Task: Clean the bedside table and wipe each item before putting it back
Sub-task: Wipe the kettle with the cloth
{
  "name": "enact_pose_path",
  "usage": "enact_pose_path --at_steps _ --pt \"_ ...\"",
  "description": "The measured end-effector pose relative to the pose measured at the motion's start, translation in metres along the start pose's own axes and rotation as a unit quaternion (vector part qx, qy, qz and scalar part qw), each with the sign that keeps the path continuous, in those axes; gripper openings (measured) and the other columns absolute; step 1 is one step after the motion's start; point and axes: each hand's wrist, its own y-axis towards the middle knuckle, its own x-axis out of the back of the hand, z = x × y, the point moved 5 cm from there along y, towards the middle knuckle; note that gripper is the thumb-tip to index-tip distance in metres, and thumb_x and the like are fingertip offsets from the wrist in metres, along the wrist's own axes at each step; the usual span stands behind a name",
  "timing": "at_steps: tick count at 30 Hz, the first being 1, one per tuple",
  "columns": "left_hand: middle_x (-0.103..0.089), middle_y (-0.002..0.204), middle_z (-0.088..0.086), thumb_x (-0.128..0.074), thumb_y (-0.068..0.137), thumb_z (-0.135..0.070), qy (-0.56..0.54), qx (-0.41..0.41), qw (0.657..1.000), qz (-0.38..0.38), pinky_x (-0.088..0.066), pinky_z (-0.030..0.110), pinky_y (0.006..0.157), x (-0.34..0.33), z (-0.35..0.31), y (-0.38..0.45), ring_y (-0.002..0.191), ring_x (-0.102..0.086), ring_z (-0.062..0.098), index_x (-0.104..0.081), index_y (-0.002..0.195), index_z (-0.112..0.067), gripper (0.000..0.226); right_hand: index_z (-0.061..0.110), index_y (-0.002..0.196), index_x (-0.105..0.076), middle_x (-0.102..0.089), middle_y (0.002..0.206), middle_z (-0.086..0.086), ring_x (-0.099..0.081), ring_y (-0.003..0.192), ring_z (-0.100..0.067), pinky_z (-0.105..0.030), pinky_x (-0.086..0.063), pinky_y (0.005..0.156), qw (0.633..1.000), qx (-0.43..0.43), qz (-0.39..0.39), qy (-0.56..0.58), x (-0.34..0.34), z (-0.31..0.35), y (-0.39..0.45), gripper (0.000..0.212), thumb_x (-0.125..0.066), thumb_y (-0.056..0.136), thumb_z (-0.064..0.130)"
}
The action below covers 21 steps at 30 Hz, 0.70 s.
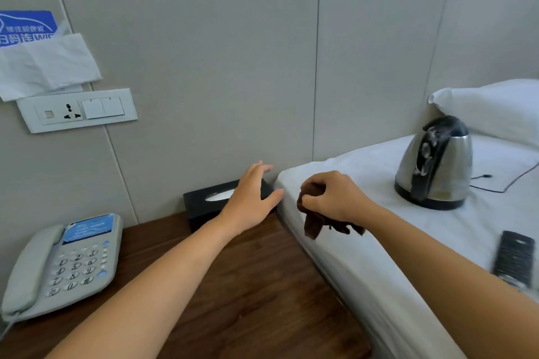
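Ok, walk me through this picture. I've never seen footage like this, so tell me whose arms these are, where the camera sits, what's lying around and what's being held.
There is no machine here. A person wears one wide-angle camera on the head, looking forward and down, so the two bare arms are their own.

The left hand is open and reaches onto a black tissue box at the back of the wooden bedside table, against the wall. A grey phone also sits on the table.

The right hand is closed around a dark brown cloth, held over the edge of the bed.

On the bed stand a steel kettle and a blurred remote, with a pillow behind. On the wall are a socket panel and a blue sign with a white tissue partly over it.
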Motion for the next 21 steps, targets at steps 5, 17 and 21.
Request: enact_pose_path --at_steps 5,17,21 --pt "-0.049 0.149 -0.008 -0.068 0.097 -0.046 -0.045 -0.024 0.998 0.031 -0.042 0.035 0.112 -0.04 -0.05 0.018 0.135 -0.046 0.01 -0.045 0.148 -0.026 0.059 0.036 0.088 -0.075 -0.073 0.079 0.013 -0.069 0.074 -0.007 -0.031 -0.062 0.068 0.997 -0.06 -0.014 -0.046 0.056 -0.039 -0.038 0.013 -0.072 0.076 0.034" --pt "-0.062 0.123 -0.013 -0.074 0.088 -0.056 -0.153 -0.07 0.982 0.084 -0.056 0.028 0.087 -0.144 -0.168 0.071 0.104 -0.064 0.005 -0.049 0.14 -0.039 0.06 0.034 0.076 -0.076 -0.071 0.064 0.014 -0.067 0.067 -0.008 -0.032 -0.06 0.065 0.984 -0.155 -0.055 -0.073 0.138 -0.108 -0.073 0.004 -0.073 0.074 0.034" --pt "-0.062 0.117 -0.012 -0.079 0.086 -0.05 -0.166 -0.08 0.979 0.09 -0.057 0.029 0.087 -0.162 -0.197 0.088 0.098 -0.066 0.003 -0.046 0.142 -0.037 0.066 0.033 0.083 -0.07 -0.07 0.067 0.01 -0.068 0.071 -0.012 -0.035 -0.06 0.07 0.98 -0.173 -0.077 -0.066 0.148 -0.118 -0.076 0.009 -0.072 0.075 0.034"
